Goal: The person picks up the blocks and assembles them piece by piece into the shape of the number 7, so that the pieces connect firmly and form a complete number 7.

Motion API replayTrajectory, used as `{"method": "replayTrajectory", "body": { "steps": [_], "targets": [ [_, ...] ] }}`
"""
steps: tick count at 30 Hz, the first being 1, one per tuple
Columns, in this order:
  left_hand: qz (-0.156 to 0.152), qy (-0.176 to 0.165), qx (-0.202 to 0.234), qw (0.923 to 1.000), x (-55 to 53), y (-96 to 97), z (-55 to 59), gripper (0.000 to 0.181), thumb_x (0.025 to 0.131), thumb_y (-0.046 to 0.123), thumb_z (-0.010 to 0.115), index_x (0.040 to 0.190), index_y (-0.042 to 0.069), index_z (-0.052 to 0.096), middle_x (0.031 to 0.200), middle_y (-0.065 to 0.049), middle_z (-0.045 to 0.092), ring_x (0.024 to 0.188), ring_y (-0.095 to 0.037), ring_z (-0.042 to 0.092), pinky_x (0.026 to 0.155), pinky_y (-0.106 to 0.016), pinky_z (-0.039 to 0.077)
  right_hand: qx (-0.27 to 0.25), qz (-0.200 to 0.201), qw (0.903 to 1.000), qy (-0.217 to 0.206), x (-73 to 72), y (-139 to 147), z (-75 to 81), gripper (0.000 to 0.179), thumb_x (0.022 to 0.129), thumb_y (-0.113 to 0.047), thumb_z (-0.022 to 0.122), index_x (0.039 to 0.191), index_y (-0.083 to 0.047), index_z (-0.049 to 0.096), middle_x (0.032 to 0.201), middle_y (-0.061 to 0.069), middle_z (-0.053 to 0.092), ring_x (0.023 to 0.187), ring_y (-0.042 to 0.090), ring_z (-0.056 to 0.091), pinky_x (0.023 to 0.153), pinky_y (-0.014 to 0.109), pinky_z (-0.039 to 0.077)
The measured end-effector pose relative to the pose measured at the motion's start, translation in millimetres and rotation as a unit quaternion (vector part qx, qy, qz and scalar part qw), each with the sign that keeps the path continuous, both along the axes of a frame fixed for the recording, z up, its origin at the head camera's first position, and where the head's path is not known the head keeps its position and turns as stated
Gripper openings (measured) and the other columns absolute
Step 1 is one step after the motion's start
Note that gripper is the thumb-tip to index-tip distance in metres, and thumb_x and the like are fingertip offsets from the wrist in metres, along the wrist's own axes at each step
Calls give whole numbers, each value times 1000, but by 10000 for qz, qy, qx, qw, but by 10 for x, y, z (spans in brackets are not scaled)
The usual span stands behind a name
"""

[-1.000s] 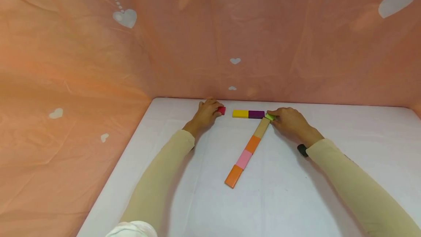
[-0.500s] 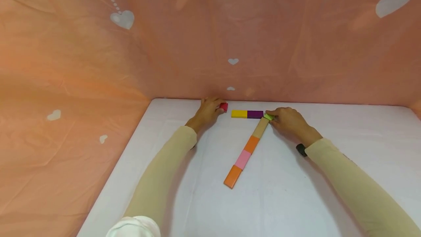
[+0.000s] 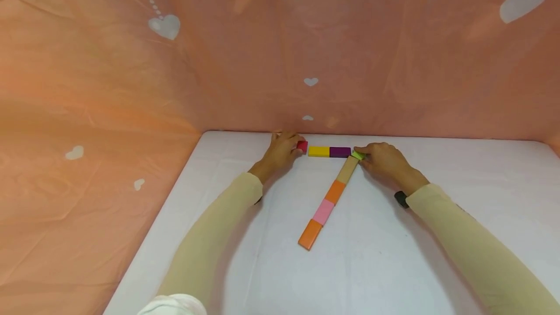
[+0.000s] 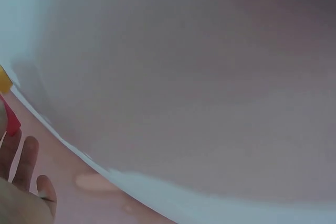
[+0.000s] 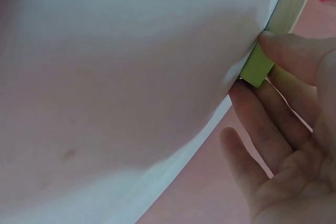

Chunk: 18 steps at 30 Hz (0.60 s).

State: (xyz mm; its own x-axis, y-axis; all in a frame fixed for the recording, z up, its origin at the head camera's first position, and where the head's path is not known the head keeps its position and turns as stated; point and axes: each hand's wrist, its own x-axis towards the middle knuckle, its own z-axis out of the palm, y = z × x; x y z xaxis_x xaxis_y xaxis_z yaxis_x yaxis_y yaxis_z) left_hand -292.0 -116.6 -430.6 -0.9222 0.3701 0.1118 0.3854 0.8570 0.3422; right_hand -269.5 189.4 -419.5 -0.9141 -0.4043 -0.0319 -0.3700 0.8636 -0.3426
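Note:
My left hand (image 3: 282, 152) pinches a red block (image 3: 303, 147) just left of a yellow block (image 3: 319, 151); in the left wrist view the red block (image 4: 11, 119) shows between thumb and fingers. A purple block (image 3: 340, 152) lies end to end with the yellow one. At the row's right end my right hand (image 3: 385, 162) pinches a light green block (image 3: 358, 155), seen in the right wrist view as a green block (image 5: 256, 66) between thumb and fingers. From there a slanting line runs toward the front: a plain wood block (image 3: 347, 170), an orange block (image 3: 335, 192), a pink block (image 3: 323, 212) and another orange block (image 3: 310, 235).
The blocks lie on a white-covered table (image 3: 393, 266). Behind it and on the left hangs an orange-pink sheet (image 3: 245, 62) with white hearts, meeting the table's far edge close behind both hands. A dark band (image 3: 401, 200) sits on the right wrist.
My left hand has moved right with the red block, closing most of the gap to the yellow block. My right hand stays at the light green block, and the other blocks keep their places.

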Motion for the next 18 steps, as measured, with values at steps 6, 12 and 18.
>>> {"method": "replayTrajectory", "body": {
  "steps": [6,12,18],
  "targets": [
    [36,96,-111,9999,17,26,-20,41,94,33,66,132,16,62,130,2,59,123,-16,48,99,-37,31,-45,33,9999,136,9,-1,-3,43,94,-14,65,137,-7,60,123,21,69,99,32,63,96,53,51],
    [-54,191,-276,9994,61,12,-56,36,95,30,66,127,14,64,126,1,63,118,-19,54,94,-38,31,-98,35,9999,130,39,-26,12,42,94,-13,65,136,-8,61,125,21,68,109,36,63,100,54,49],
    [-137,223,-403,9988,55,34,-74,37,96,31,65,128,15,63,124,1,63,114,-19,55,93,-37,31,-134,-26,9999,87,34,-26,8,41,95,-14,64,136,-8,61,128,20,67,114,37,62,102,55,47]
  ]
}}
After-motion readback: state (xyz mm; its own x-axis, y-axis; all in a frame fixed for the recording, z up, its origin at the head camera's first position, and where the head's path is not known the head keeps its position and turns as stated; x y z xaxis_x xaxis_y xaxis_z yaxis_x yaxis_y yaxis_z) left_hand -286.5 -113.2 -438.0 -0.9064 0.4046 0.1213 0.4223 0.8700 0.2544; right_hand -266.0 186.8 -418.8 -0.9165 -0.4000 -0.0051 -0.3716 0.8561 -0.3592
